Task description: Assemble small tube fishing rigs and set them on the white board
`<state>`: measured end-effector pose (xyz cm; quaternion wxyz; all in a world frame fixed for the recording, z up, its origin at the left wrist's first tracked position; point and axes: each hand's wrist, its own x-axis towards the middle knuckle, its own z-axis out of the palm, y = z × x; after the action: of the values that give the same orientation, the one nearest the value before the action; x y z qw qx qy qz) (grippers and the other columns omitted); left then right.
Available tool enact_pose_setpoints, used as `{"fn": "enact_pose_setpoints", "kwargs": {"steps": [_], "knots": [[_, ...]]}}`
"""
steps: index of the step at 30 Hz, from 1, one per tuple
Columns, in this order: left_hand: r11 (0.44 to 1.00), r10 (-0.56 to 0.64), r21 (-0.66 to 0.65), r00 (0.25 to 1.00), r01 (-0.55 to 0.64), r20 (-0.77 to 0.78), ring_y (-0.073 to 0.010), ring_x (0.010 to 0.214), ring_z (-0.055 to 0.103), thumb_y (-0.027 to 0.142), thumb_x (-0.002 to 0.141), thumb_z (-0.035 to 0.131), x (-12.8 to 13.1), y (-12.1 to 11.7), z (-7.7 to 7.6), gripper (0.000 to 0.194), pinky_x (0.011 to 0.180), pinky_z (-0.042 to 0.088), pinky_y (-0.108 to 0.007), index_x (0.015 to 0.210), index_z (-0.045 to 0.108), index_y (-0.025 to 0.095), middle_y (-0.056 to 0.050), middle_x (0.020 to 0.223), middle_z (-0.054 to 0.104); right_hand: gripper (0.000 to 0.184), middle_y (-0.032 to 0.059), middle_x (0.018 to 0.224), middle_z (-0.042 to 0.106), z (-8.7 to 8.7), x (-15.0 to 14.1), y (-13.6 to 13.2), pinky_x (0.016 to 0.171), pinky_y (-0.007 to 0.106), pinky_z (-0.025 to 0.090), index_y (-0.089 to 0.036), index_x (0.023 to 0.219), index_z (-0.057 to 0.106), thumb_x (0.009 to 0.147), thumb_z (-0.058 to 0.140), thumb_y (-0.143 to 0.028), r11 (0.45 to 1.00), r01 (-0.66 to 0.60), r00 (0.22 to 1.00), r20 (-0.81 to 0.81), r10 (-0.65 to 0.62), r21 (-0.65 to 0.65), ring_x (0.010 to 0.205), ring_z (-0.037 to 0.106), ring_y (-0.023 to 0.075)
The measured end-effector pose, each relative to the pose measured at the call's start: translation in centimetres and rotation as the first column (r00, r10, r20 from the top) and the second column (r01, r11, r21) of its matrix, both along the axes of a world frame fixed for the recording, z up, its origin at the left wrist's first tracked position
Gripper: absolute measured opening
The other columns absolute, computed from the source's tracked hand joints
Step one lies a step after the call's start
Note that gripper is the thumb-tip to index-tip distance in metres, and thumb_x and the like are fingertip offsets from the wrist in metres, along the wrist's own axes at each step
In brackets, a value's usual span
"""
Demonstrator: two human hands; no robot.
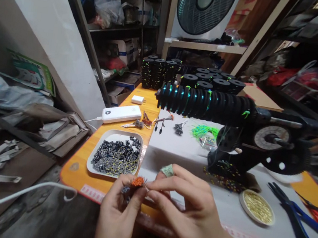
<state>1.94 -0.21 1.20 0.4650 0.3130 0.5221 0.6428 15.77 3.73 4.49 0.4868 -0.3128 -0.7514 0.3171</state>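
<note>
Low over the table's front edge, my left hand (117, 211) is closed around a small bundle of orange-tipped strands (138, 181). Grey-blue bits (125, 189) show between its fingers. My right hand (189, 201) pinches thumb and forefinger together right beside the orange tips. Whatever lies in that pinch is too small to make out. A green wrap (167, 170) covers part of one right finger. Just beyond my left hand stands a white tray (90, 160) of small black, grey and yellowish tube-like pieces.
A black machine (226, 159) carries a ribbed roller (204, 103) across the table's right half. Nearby are a shallow dish (241, 202) of gold-coloured bits, dark-handled pliers (295, 219), green strands (205, 133) and a white power bank (122, 114). Black spools (160, 74) stand behind.
</note>
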Motion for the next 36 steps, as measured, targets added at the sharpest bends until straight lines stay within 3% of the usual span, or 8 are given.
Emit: {"fn": "enact_pose_setpoints", "kwargs": {"steps": [3, 8, 11, 12, 14, 17, 26, 36], "knots": [[0.995, 0.026, 0.101, 0.991, -0.013, -0.128, -0.016, 0.07, 0.064, 0.028, 0.08, 0.079, 0.3, 0.1, -0.4, 0.007, 0.07, 0.051, -0.022, 0.077, 0.073, 0.026, 0.003, 0.073, 0.068, 0.012, 0.0047, 0.067, 0.062, -0.1, 0.0, 0.1, 0.05, 0.023, 0.042, -0.012, 0.088, 0.078, 0.089, 0.066, -0.012, 0.999, 0.028, 1.0, -0.004, -0.028, 0.035, 0.057, 0.054, 0.0125], [0.95, 0.167, 0.31, 0.899, -0.037, -0.405, -0.0169, 0.073, 0.062, 0.008, 0.08, 0.071, 0.4, 0.1, -0.7, 0.02, 0.075, 0.047, -0.024, 0.071, 0.071, 0.026, 0.002, 0.073, 0.067, 0.012, 0.0038, 0.065, 0.061, -0.1, -0.1, 0.0, 0.049, 0.021, 0.042, -0.01, 0.087, 0.076, 0.089, 0.065, -0.01, 0.997, 0.039, 0.999, 0.013, -0.04, 0.069, 0.055, 0.052, 0.0111], [0.992, 0.067, 0.115, 0.98, -0.046, -0.189, -0.0151, 0.065, 0.059, 0.026, 0.078, 0.081, 0.5, -0.1, -0.3, 0.009, 0.062, 0.048, -0.023, 0.077, 0.072, 0.024, 0.001, 0.07, 0.064, 0.011, 0.003, 0.067, 0.06, 0.0, -0.1, -0.1, 0.049, 0.022, 0.042, -0.012, 0.086, 0.073, 0.089, 0.063, -0.01, 0.998, 0.043, 0.998, 0.039, -0.045, 0.038, 0.056, 0.053, 0.0117], [1.0, 0.017, 0.011, 0.999, -0.016, -0.05, -0.0123, 0.057, 0.054, 0.035, 0.074, 0.084, 0.5, -0.2, -0.1, 0.018, 0.054, 0.045, -0.02, 0.08, 0.072, 0.022, 0.002, 0.064, 0.06, 0.011, 0.0034, 0.068, 0.062, 0.0, 0.0, -0.2, 0.05, 0.023, 0.043, -0.013, 0.086, 0.072, 0.089, 0.062, -0.011, 0.999, 0.04, 0.998, 0.037, -0.04, 0.024, 0.057, 0.054, 0.0121], [0.989, -0.052, -0.125, 0.976, 0.08, 0.213, -0.0045, 0.043, 0.039, 0.045, 0.066, 0.089, 0.4, -0.4, 0.4, 0.035, 0.042, 0.032, -0.014, 0.083, 0.071, 0.019, 0.007, 0.053, 0.049, 0.011, 0.0042, 0.071, 0.064, -0.1, 0.1, -0.2, 0.052, 0.023, 0.044, -0.014, 0.085, 0.071, 0.09, 0.062, -0.011, 1.0, 0.027, 0.999, 0.024, -0.026, -0.003, 0.059, 0.057, 0.0127], [0.98, -0.095, -0.127, 0.918, 0.154, 0.385, 0.0025, 0.04, 0.021, 0.043, 0.063, 0.092, 0.0, -0.6, 1.1, 0.039, 0.04, 0.02, -0.01, 0.076, 0.067, 0.016, 0.01, 0.052, 0.047, 0.012, 0.0033, 0.07, 0.066, -0.2, 0.2, 0.1, 0.054, 0.024, 0.045, -0.016, 0.086, 0.073, 0.092, 0.063, -0.013, 1.0, -0.014, 1.0, 0.023, 0.015, -0.021, 0.06, 0.056, 0.0128], [0.984, -0.121, -0.078, 0.917, 0.162, 0.38, 0.0036, 0.042, 0.021, 0.039, 0.072, 0.088, -2.1, -1.1, 1.8, 0.035, 0.044, 0.016, -0.013, 0.073, 0.062, 0.015, 0.005, 0.06, 0.056, 0.017, 0.0025, 0.07, 0.052, 0.1, 0.7, 0.5, 0.05, 0.023, 0.041, -0.015, 0.089, 0.074, 0.095, 0.058, -0.016, 0.989, -0.032, 0.983, 0.184, 0.006, 0.143, 0.059, 0.051, 0.0132], [0.981, -0.148, -0.056, 0.899, 0.187, 0.411, 0.0031, 0.042, 0.014, 0.039, 0.07, 0.089, -2.4, -1.3, 1.6, 0.037, 0.043, 0.013, -0.014, 0.066, 0.061, 0.015, 0.006, 0.058, 0.054, 0.018, 0.0025, 0.072, 0.049, 0.1, 0.6, 0.5, 0.051, 0.023, 0.041, -0.015, 0.087, 0.073, 0.094, 0.057, -0.012, 0.989, -0.04, 0.983, 0.185, 0.013, 0.142, 0.06, 0.052, 0.0129]]}}
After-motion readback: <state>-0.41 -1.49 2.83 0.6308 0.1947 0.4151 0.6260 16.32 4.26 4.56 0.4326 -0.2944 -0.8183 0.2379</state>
